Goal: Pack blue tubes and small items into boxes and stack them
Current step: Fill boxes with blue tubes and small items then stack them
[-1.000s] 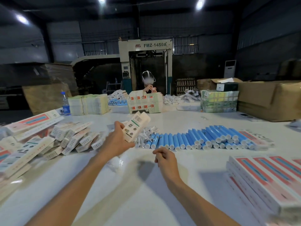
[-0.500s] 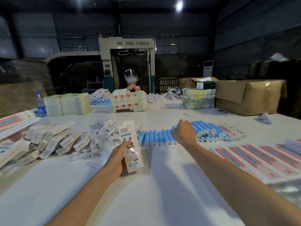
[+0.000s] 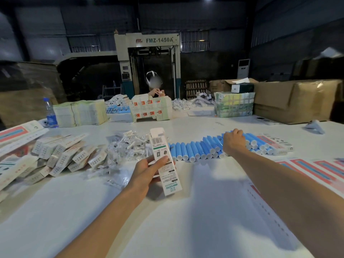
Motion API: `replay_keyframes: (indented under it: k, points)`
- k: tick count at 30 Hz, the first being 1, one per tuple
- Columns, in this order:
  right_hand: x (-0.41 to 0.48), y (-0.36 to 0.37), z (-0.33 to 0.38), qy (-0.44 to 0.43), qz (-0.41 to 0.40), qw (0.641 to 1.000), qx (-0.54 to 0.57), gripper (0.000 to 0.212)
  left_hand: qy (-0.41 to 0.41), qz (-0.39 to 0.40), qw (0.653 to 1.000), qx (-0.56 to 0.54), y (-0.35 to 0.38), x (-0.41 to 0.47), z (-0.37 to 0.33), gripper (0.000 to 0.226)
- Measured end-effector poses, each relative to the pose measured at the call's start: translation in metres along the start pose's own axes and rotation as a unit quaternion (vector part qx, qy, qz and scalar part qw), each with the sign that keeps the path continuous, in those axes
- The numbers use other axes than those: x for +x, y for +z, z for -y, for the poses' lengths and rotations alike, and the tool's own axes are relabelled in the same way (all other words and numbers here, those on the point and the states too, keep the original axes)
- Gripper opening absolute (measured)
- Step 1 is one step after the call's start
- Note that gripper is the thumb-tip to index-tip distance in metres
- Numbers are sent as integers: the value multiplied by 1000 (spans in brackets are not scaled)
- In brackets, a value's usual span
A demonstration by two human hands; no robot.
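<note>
Head view: our right hand (image 3: 235, 142) has shot out across the bench (image 3: 186, 224) onto the row of tubes (image 3: 195, 150), so a pick is on. Meanwhile our left hand (image 3: 147, 173) grips the box (image 3: 163, 159), top flap open, ready to load. Right fingers curl out of sight behind the knuckles; whether they grip a tube or just touch, we cannot tell.

A grey machine (image 3: 149, 40) marked FMZ-1450A stands beyond the far edge of the white bench (image 3: 186, 220). Directly in front of the machine, a person (image 3: 154, 90) faces the bench. Left of the machine, a blue-capped water bottle (image 3: 49, 113) stands on the bench. Right of the machine are a wooden pallet (image 3: 195, 88), a white floor-standing unit (image 3: 243, 68) and large brown cartons (image 3: 290, 101).
</note>
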State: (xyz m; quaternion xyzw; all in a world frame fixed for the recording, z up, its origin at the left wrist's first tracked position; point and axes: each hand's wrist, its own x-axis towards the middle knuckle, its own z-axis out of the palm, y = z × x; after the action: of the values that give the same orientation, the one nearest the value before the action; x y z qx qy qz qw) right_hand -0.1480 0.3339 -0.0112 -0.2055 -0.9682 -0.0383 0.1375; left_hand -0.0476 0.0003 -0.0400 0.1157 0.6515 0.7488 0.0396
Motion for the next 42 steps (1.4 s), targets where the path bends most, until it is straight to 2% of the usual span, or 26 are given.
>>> replay_keyframes:
  k: [4, 10, 15, 21, 25, 26, 28, 30, 32, 36, 38, 39, 41, 42]
  points:
    - [0, -1, 1, 14, -13, 1000, 2, 45, 6, -20, 1000, -3, -2, 1, -3, 55]
    - [-3, -5, 4, 29, 10, 999, 12, 49, 3, -4, 1000, -2, 1, -5, -4, 53]
    - [-5, -5, 5, 49, 40, 998, 3, 46, 3, 5, 1000, 1, 1, -4, -6, 32]
    - [-5, -5, 7, 46, 35, 995, 76, 51, 15, 16, 1000, 1, 1, -5, -8, 26]
    - [-15, -16, 18, 43, -55, 997, 33, 69, 19, 9, 1000, 17, -1, -5, -11, 24]
    - [-15, -24, 22, 30, -82, 995, 43, 68, 20, 8, 1000, 22, -2, -5, -12, 24]
    - [-15, -46, 33, -5, -121, 984, 127, 51, 20, 11, 999, 32, -3, -6, -12, 26]
    - [-17, -75, 46, -27, -137, 954, 264, 32, 15, 13, 999, 34, -3, -6, -13, 31]
    - [-26, -104, 61, -48, -125, 904, 406, 26, 9, 9, 999, 33, -3, -7, -13, 35]
    - [-64, -142, 85, -102, -52, 736, 668, 25, 14, 7, 999, 28, -4, -9, -15, 42]
    - [-82, -150, 91, -119, -4, 654, 747, 32, 20, 8, 999, 26, -5, -10, -17, 48]
    - [-90, -151, 94, -129, 18, 624, 770, 36, 21, 9, 999, 28, -4, -10, -17, 50]
    - [-101, -148, 98, -144, 54, 588, 794, 44, 21, 16, 999, 36, -3, -11, -16, 52]
    - [-106, -144, 100, -147, 64, 585, 795, 47, 21, 20, 999, 41, -2, -10, -16, 51]
